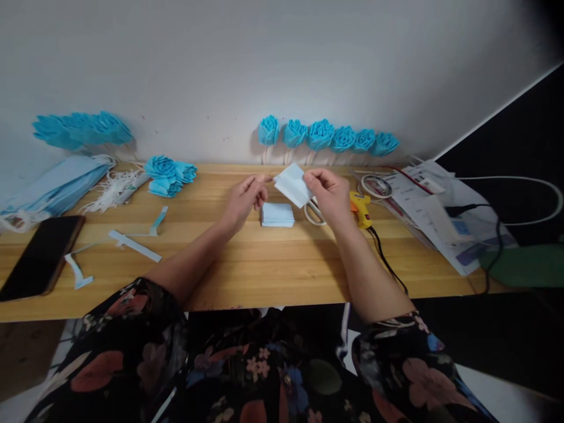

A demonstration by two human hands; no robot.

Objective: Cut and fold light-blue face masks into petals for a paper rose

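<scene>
Between the thumb and fingers of my right hand [329, 191] is a folded pale blue sheet [292, 183], raised above the table and tilted. My left hand [247, 198] is just left of the sheet, its fingers curled and pinched together. Whatever may be in that pinch is too small to make out. Below and between my hands lies a neat stack of pale blue squares [277, 215]. Right of the stack, a roll of tape [314, 212] is partly hidden by my right hand. Beside my right wrist is a yellow glue gun [362, 209].
Blue fabric flowers [321, 135] on sticks lean along the wall; more blue flowers [164, 171] lie at left. Face masks [61, 182], white elastic loops [110, 191], cut strips [134, 245] and a phone [42, 255] are on the left. Papers [434, 217] and cables cover the right end.
</scene>
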